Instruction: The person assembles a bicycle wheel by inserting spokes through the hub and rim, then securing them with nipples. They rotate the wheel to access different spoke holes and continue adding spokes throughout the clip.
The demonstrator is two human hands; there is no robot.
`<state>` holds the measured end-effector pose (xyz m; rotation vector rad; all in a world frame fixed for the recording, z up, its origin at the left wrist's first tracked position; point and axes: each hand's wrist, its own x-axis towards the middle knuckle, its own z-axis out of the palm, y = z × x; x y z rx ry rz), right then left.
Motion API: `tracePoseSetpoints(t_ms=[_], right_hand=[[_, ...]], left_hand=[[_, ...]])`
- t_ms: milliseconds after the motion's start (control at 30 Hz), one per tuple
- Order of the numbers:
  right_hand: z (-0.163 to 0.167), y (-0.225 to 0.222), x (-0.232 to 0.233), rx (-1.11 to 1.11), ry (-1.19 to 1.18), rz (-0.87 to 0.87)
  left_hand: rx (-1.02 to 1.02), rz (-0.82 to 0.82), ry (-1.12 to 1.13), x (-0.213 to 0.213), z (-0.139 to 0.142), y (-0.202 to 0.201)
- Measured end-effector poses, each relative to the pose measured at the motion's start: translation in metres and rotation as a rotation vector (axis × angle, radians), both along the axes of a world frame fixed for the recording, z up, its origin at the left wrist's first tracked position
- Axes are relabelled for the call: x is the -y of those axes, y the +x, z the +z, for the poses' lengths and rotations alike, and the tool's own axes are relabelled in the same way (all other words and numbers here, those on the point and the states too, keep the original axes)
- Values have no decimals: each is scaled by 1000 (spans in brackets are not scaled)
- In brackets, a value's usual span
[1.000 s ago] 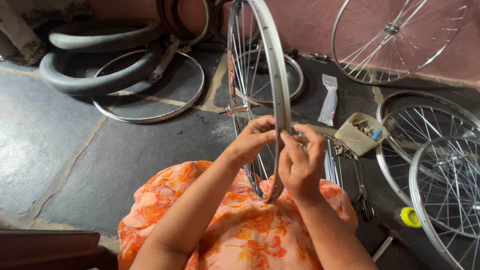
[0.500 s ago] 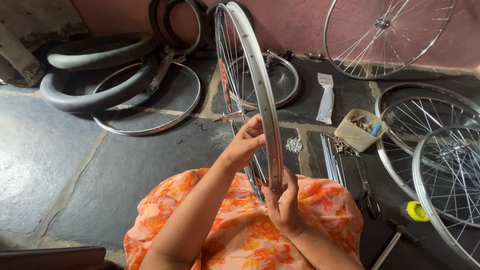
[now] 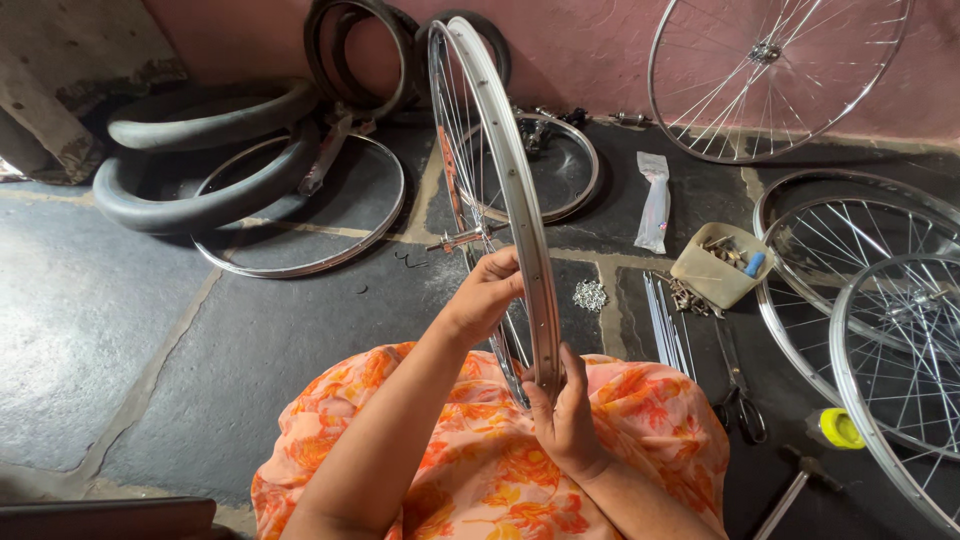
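At frame centre a spoked wheel rim (image 3: 510,190) stands upright (its hub axle showing), the left hand (image 3: 487,292) gripping its edge, the right hand (image 3: 568,420) clasping it lower down.

Black tyres (image 3: 200,160) lie beside a bare rim (image 3: 300,262) on the stone floor. A spoked wheel (image 3: 775,75) leans against the pink wall; a beige tray (image 3: 718,268) of small parts sits near pliers (image 3: 740,390).

1. Wheel rim (image 3: 520,200): bright metal, smooth, glossy; thin shiny metal spokes.
2. Tyres (image 3: 200,160): matt black rubber.
3. Floor (image 3: 130,330): dark stone slabs, rough, dull.
4. Lap cloth (image 3: 480,460): soft orange floral fabric, matt.
5. Small tray (image 3: 712,278): beige plastic.
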<state>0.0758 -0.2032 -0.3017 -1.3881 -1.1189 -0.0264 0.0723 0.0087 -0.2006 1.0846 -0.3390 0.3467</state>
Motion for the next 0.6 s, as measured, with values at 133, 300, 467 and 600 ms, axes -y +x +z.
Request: tracePoseSetpoints(t_ms=[133, 300, 467, 600], right_hand=[[2, 0, 1, 37, -26, -42], [2, -1, 2, -26, 9, 65], [3, 0, 2, -44, 1, 71], [2, 0, 4, -26, -40, 22]], left_hand=[[-51, 34, 33, -1, -4, 1], [-18, -40, 25, -5, 1, 0], [-38, 72, 61, 5, 2, 0], [-20, 44, 71, 3, 2, -3]])
